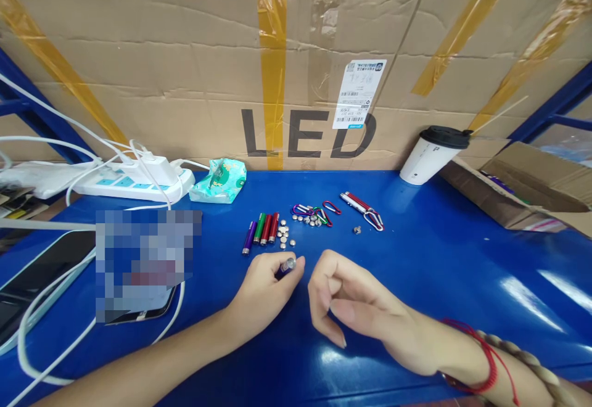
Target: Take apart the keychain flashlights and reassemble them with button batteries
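My left hand [266,290] is closed around a dark purple mini flashlight [287,266], its silver end pointing up between thumb and index finger. To its right, my right hand [354,302] is curled, with the thumb against the bent fingers; whatever they hold, if anything, is hidden. Just beyond the left hand lie a purple flashlight tube [249,238], a green one [259,228] and red ones [269,229] in a row. Several silver button cells [283,233] are scattered beside them. Farther back are coloured carabiner clips [319,214] and red and silver flashlights [358,203] with a clip.
A small metal part [356,230] lies on the blue table [416,259]. At left are a power strip [124,182], white cables, a phone [41,283] and a tissue pack [219,182]. A lidded cup [432,154] and an open carton [490,197] stand right, before a large cardboard box [194,74].
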Available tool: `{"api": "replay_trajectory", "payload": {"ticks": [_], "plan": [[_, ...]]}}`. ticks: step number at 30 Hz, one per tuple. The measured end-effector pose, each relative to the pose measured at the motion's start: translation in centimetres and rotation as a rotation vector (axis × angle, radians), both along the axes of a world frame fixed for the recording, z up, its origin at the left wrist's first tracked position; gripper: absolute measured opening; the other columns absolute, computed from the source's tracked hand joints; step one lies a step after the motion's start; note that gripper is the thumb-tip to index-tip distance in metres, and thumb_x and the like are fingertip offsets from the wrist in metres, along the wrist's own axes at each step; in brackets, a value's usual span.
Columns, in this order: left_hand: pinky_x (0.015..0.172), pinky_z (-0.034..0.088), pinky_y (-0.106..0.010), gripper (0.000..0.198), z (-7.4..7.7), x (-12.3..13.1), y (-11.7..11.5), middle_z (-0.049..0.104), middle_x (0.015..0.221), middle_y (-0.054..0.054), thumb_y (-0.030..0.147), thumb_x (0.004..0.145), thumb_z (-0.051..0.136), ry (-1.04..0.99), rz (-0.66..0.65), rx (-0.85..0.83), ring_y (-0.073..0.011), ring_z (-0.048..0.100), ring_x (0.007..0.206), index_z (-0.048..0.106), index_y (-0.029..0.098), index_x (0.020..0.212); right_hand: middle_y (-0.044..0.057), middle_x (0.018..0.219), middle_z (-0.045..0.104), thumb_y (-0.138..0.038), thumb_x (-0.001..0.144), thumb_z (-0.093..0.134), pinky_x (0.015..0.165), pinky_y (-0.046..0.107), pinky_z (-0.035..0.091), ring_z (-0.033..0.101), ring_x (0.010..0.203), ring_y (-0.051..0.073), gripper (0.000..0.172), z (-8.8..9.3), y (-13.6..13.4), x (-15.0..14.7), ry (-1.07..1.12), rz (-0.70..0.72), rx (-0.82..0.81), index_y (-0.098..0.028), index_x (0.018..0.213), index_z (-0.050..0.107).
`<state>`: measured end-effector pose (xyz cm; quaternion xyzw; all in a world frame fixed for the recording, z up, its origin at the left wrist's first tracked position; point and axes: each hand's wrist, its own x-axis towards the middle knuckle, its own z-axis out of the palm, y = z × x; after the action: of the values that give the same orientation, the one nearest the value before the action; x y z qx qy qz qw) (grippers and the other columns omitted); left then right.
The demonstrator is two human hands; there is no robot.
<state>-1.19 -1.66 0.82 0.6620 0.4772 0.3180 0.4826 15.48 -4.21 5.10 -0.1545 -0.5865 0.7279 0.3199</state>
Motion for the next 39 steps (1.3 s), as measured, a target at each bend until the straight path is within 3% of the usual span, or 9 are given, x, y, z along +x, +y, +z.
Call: {"api": "replay_trajectory", "payload": {"ticks": [39], "plan": [[0.051,0.024,-0.024,0.033,-0.02,-0.07,-0.03,0.03,0.053,0.004,0.042,0.075,0.041,0.028,-0.007,0.004,-0.0108,0.028,0.053,0.033,0.017,0.053,-0.006,0.064,0.041,-0.027,0.094,0.05,0.053,0.021,0.027,0.034,0.055,0.006,0.016,-0.32,0.19,-0.65,0.076,0.012,-0.028,-0.017,0.088,0.039]]}}
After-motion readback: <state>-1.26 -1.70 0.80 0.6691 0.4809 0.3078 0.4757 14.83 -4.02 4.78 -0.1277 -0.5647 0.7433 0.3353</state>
